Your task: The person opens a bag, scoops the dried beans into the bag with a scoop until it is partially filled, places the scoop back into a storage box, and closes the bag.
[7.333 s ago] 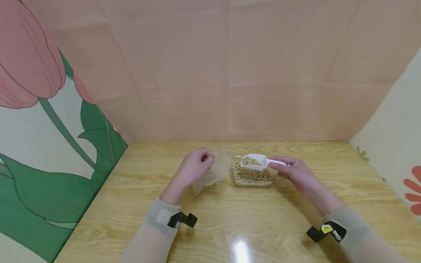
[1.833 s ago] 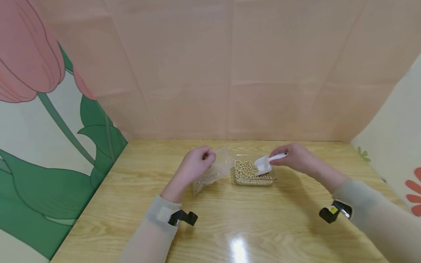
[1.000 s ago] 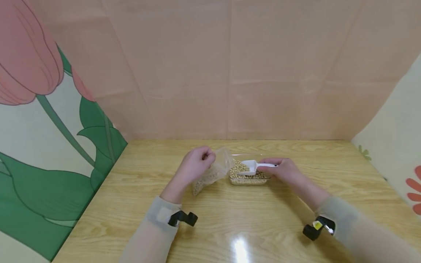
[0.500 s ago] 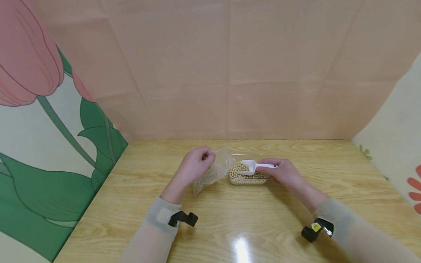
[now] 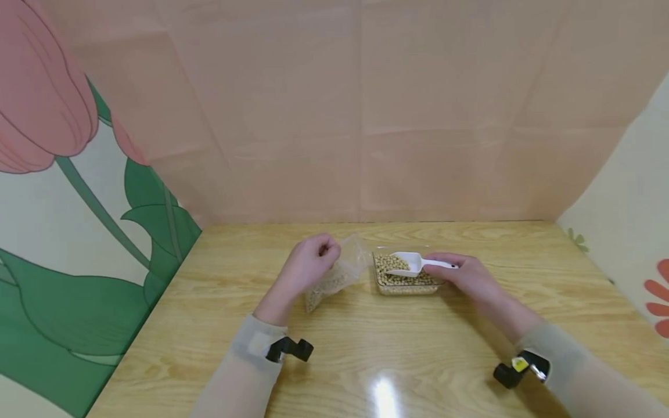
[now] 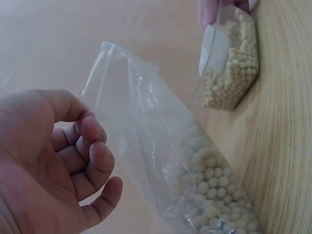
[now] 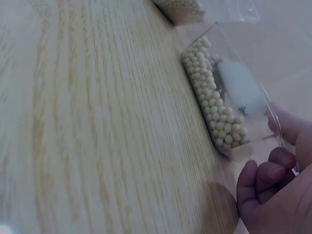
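My left hand [image 5: 312, 258] pinches the upper edge of a clear plastic bag [image 5: 345, 271], its fingers curled in the left wrist view. Pale round beans [image 6: 214, 187] fill the lower part of the bag, which rests on the table. Immediately right of it stands a clear rectangular container [image 7: 248, 148] of similar beans [image 5: 388, 263]. The thumb and fingers of my right hand [image 5: 470, 278] hold a white scoop [image 5: 413, 265] by its handle at the container's right side. The scoop lies low among the beans, its mouth facing left, with beans at its front.
The wood-grain table [image 5: 334, 360] reaches back to a pink cloth backdrop [image 5: 360, 116]. A tulip-patterned panel [image 5: 99, 278] borders the left, and a pale panel with a red flower [image 5: 661, 299] the right. Both wrists wear black camera mounts [image 5: 520, 368].
The right hand first held a loaded scoop above the container, then tipped it into the beans and pushed left. Now scoop and container have shifted slightly right. The left hand and bag stay put.
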Demonstrator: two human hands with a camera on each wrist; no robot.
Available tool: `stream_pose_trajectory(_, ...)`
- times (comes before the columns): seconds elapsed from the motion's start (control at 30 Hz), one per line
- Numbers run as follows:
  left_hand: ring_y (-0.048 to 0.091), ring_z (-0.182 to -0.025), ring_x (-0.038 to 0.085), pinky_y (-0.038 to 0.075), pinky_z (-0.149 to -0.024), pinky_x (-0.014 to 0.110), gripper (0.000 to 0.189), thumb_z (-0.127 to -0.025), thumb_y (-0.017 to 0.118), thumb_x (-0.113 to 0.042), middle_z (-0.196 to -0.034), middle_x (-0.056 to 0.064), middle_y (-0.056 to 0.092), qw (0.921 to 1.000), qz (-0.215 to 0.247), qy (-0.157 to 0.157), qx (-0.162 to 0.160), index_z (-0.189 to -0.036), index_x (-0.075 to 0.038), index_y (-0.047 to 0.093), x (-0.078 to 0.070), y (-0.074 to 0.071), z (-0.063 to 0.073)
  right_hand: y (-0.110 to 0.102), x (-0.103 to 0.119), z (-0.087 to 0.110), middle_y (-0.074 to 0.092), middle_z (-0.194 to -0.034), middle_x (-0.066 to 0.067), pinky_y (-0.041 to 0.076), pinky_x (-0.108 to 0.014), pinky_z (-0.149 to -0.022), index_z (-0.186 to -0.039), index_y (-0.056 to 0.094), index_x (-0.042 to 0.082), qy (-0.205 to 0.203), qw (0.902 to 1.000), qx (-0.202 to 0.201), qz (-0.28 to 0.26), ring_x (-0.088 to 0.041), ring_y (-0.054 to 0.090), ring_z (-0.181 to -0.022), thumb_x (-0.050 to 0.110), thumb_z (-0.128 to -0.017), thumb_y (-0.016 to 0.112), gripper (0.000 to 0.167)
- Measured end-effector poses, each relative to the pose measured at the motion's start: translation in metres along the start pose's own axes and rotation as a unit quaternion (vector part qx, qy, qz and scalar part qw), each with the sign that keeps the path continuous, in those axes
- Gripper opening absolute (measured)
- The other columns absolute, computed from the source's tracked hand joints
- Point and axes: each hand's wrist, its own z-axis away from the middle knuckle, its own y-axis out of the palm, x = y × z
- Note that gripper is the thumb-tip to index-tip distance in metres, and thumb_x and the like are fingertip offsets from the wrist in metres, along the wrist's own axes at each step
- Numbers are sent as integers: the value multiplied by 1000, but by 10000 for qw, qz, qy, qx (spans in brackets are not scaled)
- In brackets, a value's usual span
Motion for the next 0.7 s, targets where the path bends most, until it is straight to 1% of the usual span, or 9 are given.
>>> stream_pose_trajectory(0.1,47,-61,17,44,-62,35,24,-113,56,-22,-75,2,58,10000,-1,6,-20,-94,-14,67,1,0,0,-3,-4,1,66,-152,-8,41,-30,-104,-148,70,9,38,9998,27,-175,-17,55,-134,46,-97,85,65)
stream_pose_trajectory(0.23,47,-61,17,44,-62,35,24,-113,55,-21,-75,2,59,10000,-44,-11,-20,-95,-13,68,1,0,0,-5,-6,4,74,-135,7,49,-23,-95,-147,71,8,75,9982,39,-594,-7,61,-119,41,-98,86,60)
stream_pose_trajectory(0.33,47,-61,16,44,-62,35,24,-113,55,-21,-75,2,59,10000,-59,-16,-21,-96,-14,69,2,0,0,-7,-6,7,76,-120,15,52,-21,-89,-140,77,14,63,9940,90,-1084,-4,64,-108,33,-100,85,45)
stream_pose_trajectory(0.37,47,-61,16,44,-62,35,24,-113,55,-21,-75,2,59,10000,-61,-11,-26,-96,-14,69,2,0,0,-8,-7,8,77,-113,15,53,-21,-85,-135,79,18,77,9920,87,-1257,-3,65,-103,31,-101,84,38)
stream_pose_trajectory(0.43,47,-60,16,44,-62,35,24,-113,55,-21,-74,2,60,10000,-52,6,-30,-96,-13,69,2,-1,0,-10,-7,9,77,-107,14,53,-21,-81,-127,82,24,87,9866,129,-1625,-3,66,-97,27,-102,83,25)
stream_pose_trajectory(0.5,47,-60,16,44,-61,34,24,-112,54,-20,-74,2,59,10000,-50,21,-38,-96,-13,70,2,-1,0,-12,-8,8,76,-99,13,53,-21,-74,-120,84,28,107,9816,148,-1899,-4,66,-89,25,-103,82,18)
stream_pose_trajectory(0.57,46,-60,16,43,-61,34,24,-112,54,-20,-74,2,59,10000,-42,30,-39,-95,-13,69,2,-1,-1,-14,-8,8,76,-100,13,54,-21,-75,-120,84,28,81,9787,187,-2045,-5,68,-90,22,-104,81,17)
stream_pose_trajectory(0.6,46,-60,16,43,-61,34,24,-112,54,-19,-74,2,59,10000,-43,39,-33,-95,-13,69,2,-1,-1,-15,-8,8,76,-105,13,55,-22,-78,-121,84,26,29,9776,220,-2094,-6,68,-93,21,-104,80,18)
stream_pose_trajectory(0.7,47,-60,16,43,-61,34,24,-113,54,-20,-74,2,59,10000,-47,35,-46,-94,-13,68,3,0,-2,-18,-5,8,75,-118,14,57,-23,-87,-127,83,22,-142,9795,221,-1999,-8,68,-104,21,-105,79,22)
